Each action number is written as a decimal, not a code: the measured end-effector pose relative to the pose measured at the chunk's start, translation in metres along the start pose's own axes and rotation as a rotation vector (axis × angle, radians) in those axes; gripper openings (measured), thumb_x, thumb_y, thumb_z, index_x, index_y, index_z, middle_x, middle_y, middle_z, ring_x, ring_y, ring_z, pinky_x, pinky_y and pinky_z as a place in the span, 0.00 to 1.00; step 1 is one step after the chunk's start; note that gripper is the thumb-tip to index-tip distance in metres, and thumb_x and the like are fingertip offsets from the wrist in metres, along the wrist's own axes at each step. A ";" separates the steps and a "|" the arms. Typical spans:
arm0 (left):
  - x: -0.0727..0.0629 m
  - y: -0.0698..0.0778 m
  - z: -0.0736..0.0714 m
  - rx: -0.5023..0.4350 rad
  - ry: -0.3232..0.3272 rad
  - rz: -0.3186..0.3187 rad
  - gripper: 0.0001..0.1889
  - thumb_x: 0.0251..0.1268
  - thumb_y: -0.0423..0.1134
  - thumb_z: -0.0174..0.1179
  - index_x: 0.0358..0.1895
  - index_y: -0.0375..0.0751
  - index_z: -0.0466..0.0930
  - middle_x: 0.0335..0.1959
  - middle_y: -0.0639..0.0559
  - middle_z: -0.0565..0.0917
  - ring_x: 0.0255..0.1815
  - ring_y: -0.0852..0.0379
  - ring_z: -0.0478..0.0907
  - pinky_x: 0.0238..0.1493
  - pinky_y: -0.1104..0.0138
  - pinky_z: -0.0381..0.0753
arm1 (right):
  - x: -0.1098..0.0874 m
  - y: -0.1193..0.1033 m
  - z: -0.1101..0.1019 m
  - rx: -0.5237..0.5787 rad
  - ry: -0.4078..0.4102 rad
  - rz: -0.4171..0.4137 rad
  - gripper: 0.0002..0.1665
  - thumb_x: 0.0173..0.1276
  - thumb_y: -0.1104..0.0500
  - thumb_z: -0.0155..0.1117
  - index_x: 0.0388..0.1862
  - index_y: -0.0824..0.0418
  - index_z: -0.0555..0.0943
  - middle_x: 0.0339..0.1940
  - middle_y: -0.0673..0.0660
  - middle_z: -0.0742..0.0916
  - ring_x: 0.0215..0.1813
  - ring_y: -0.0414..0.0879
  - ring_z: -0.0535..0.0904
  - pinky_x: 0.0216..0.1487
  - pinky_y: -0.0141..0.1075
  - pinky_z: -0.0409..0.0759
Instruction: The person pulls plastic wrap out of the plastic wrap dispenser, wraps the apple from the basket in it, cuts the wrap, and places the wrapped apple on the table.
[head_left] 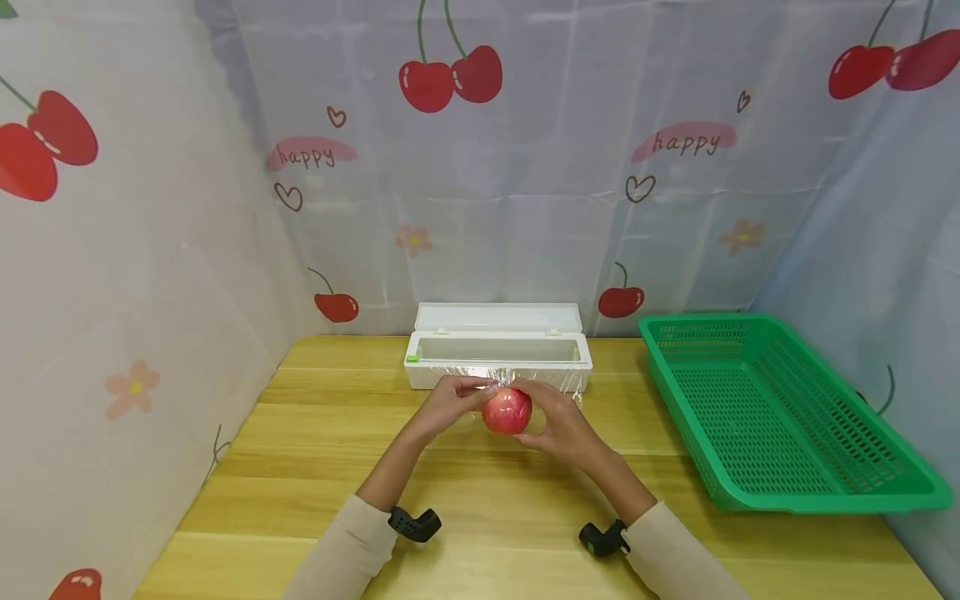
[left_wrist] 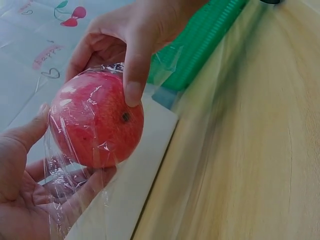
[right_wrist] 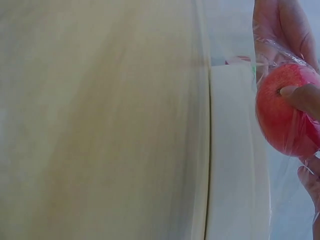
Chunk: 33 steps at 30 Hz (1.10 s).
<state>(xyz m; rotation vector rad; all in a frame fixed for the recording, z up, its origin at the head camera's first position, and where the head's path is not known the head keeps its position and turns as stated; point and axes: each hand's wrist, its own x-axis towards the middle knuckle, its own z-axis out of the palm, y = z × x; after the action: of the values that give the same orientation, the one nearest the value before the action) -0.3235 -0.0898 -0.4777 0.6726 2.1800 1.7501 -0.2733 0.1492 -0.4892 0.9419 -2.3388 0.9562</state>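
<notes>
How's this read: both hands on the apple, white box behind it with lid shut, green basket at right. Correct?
No, the lid of the white box stands open, per the head view. Left hand, right hand, apple and green basket are as stated.

Your apple looked smooth and glossy under shiny, crinkled plastic film; the far box was smooth plastic, the right basket glossy plastic, the table grained wood, your sleeves matt cloth.

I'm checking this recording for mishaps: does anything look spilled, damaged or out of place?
Nothing stands out: the apple looks undamaged under wrinkled clear film, and the white box and green basket stand upright.
</notes>
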 end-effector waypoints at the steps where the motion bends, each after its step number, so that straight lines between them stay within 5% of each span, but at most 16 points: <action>1: 0.000 0.000 0.000 0.005 0.005 0.003 0.21 0.75 0.42 0.60 0.62 0.31 0.80 0.52 0.38 0.87 0.48 0.47 0.88 0.57 0.54 0.84 | 0.000 -0.001 -0.001 0.010 0.003 -0.002 0.49 0.41 0.66 0.89 0.66 0.63 0.77 0.61 0.58 0.84 0.63 0.55 0.80 0.61 0.48 0.82; 16: -0.002 0.007 0.002 0.014 0.015 0.008 0.22 0.74 0.49 0.62 0.60 0.35 0.83 0.52 0.43 0.87 0.46 0.51 0.88 0.48 0.60 0.88 | 0.003 -0.006 -0.006 0.107 0.012 -0.015 0.48 0.41 0.68 0.88 0.64 0.63 0.77 0.59 0.57 0.84 0.59 0.52 0.81 0.56 0.47 0.85; 21: -0.004 0.010 0.001 0.049 0.088 0.016 0.22 0.75 0.50 0.60 0.55 0.33 0.85 0.45 0.42 0.89 0.39 0.50 0.88 0.43 0.60 0.89 | 0.001 -0.007 -0.008 0.105 0.002 0.006 0.47 0.42 0.66 0.88 0.64 0.63 0.78 0.58 0.57 0.84 0.58 0.52 0.81 0.55 0.46 0.85; 25: -0.004 0.010 -0.002 0.114 0.202 0.094 0.20 0.75 0.48 0.60 0.52 0.32 0.86 0.41 0.41 0.89 0.37 0.44 0.87 0.40 0.58 0.89 | 0.000 -0.006 -0.009 0.103 0.003 0.018 0.47 0.41 0.65 0.88 0.63 0.62 0.78 0.58 0.57 0.84 0.58 0.51 0.81 0.55 0.47 0.85; 28: -0.007 0.014 -0.003 0.207 0.269 0.191 0.19 0.74 0.48 0.61 0.55 0.38 0.86 0.48 0.44 0.88 0.42 0.46 0.87 0.44 0.56 0.88 | 0.000 -0.005 -0.010 0.097 0.005 0.019 0.47 0.41 0.65 0.88 0.63 0.61 0.78 0.58 0.56 0.84 0.58 0.51 0.81 0.56 0.47 0.85; 33: -0.017 0.024 0.001 0.386 0.264 0.396 0.24 0.68 0.46 0.68 0.65 0.45 0.81 0.61 0.50 0.83 0.56 0.50 0.82 0.55 0.50 0.84 | -0.001 -0.004 -0.011 0.104 -0.014 0.041 0.46 0.43 0.63 0.88 0.64 0.61 0.79 0.59 0.56 0.85 0.59 0.51 0.81 0.56 0.48 0.85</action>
<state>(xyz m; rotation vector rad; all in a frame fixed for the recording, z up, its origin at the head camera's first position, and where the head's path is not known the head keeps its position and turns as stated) -0.3040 -0.0937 -0.4562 1.0804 2.7615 1.6788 -0.2679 0.1553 -0.4808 0.9459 -2.3475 1.0999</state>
